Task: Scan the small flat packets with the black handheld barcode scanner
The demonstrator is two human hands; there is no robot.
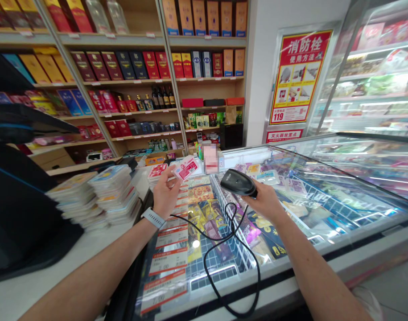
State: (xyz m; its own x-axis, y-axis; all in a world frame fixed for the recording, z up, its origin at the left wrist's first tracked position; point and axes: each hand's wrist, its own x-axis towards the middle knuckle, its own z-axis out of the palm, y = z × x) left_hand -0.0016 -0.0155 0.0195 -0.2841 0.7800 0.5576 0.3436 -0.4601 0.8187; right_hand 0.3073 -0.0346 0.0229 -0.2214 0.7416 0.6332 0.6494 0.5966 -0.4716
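My left hand [166,194], with a watch [153,218] on its wrist, grips a small flat pack [187,168] with a white and red label, tilted upright. My right hand [264,201] is closed around the handle of a black barcode scanner [238,183], whose head points left toward the pack. From the scanner a black cable [208,263] loops down over the glass top of the chest freezer [204,290]. Just beyond my left hand lies a stack of red-labelled packs [157,171]. The fingertips of my right hand are hidden behind the scanner.
Stacks of flat plastic packs [115,191] stand on the white counter [86,258] at left, beside a black monitor stand [19,200]. More packs [270,177] lie on the glass at right. Shelves of boxes and bottles [133,80] line the back wall.
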